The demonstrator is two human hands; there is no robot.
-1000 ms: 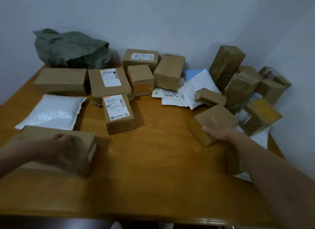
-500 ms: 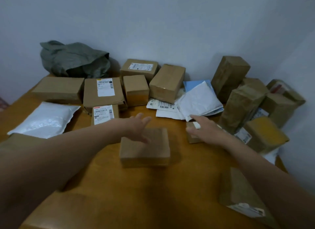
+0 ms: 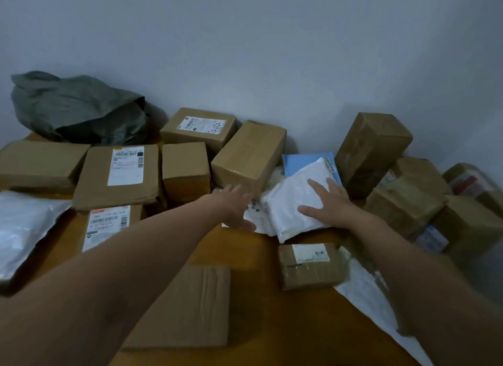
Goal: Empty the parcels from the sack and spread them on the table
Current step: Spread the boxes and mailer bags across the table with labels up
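Mailer (image 3: 288, 202) lies with its long axis pointing away-right; my right hand (image 3: 329, 205) presses it, fingers straight; left hand (image 3: 234, 207) splayed, perhaps touching envelopes (image 3: 258, 218).

The sack (image 3: 79, 109) sits at the table's (image 3: 258, 325) far left, cardboard boxes (image 3: 247, 153) line the far side, and soft mailers (image 3: 291, 202) lie among them, right of centre.

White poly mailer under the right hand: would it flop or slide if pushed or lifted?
Probably floppy: the white poly mailer looks wrinkled and soft where the right hand lies flat on it. It would likely slide easily, since it rests on other white mailers.
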